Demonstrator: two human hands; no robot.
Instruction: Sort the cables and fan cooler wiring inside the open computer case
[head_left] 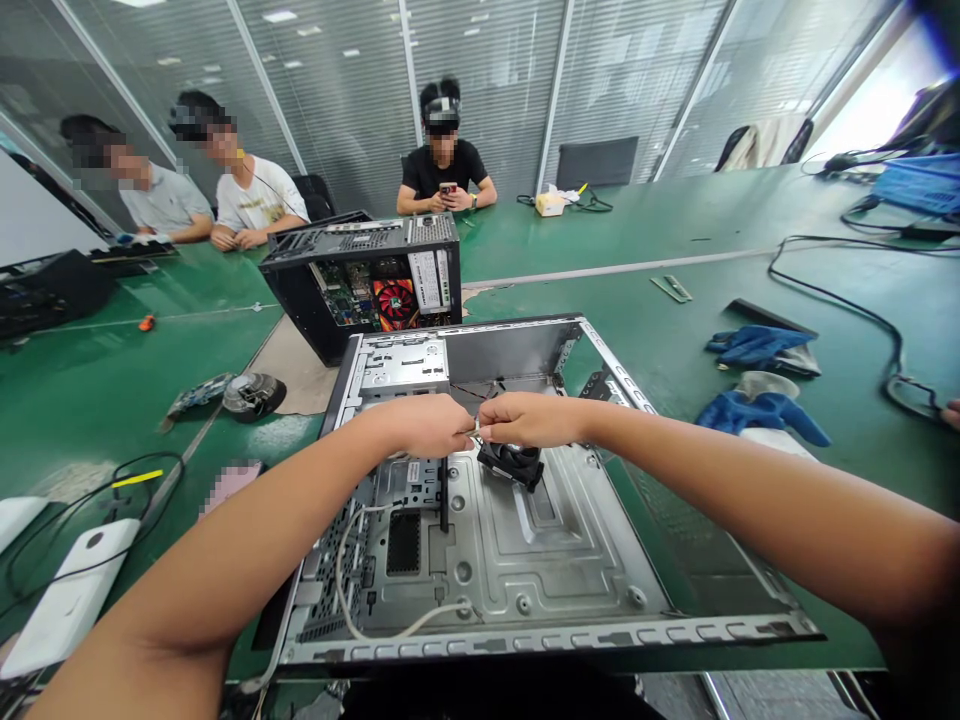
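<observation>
An open metal computer case lies on its side in front of me. Over its middle, my left hand and my right hand meet with their fingers closed. A small pale piece shows between the fingertips, too small to name. Right below my right hand is a black cooling fan, tilted; whether it hangs or rests on the case floor I cannot tell. Thin dark and red wires run behind the hands. A loose white cable curves along the case's left side.
Behind the case stands a black computer tower with a red fan inside. A heatsink fan and a white power strip lie left. Blue gloves, memory sticks and black cables lie right. Several people sit across the table.
</observation>
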